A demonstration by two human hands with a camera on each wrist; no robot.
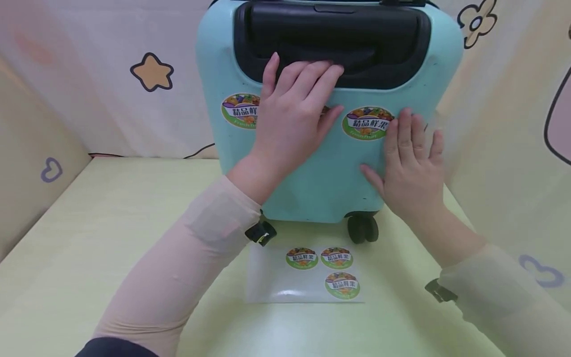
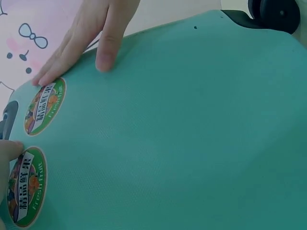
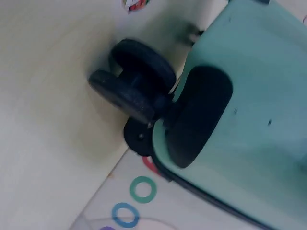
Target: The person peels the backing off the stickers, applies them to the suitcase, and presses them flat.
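Observation:
A light blue suitcase (image 1: 312, 183) stands upright, three oval fruit stickers across its front below a black recessed panel (image 1: 334, 44). My left hand (image 1: 294, 109) rests flat over the middle sticker, mostly hiding it, fingers reaching the panel's lower edge. In the left wrist view, its thumb tip is at the rim of the middle sticker (image 2: 29, 187). The left sticker (image 1: 241, 110) is partly covered by that hand. My right hand (image 1: 412, 168) lies with straight fingers against the suitcase's right side, fingertips by the right sticker (image 1: 367, 123). The right wrist view shows no hand.
On the table before the suitcase lies a white sticker sheet (image 1: 285, 285) bearing three more fruit stickers. Black caster wheels (image 1: 363, 228) sit under the suitcase. Printed cloth walls (image 1: 102, 104) enclose the back and sides, and a thin dark cord (image 1: 199, 150) runs behind.

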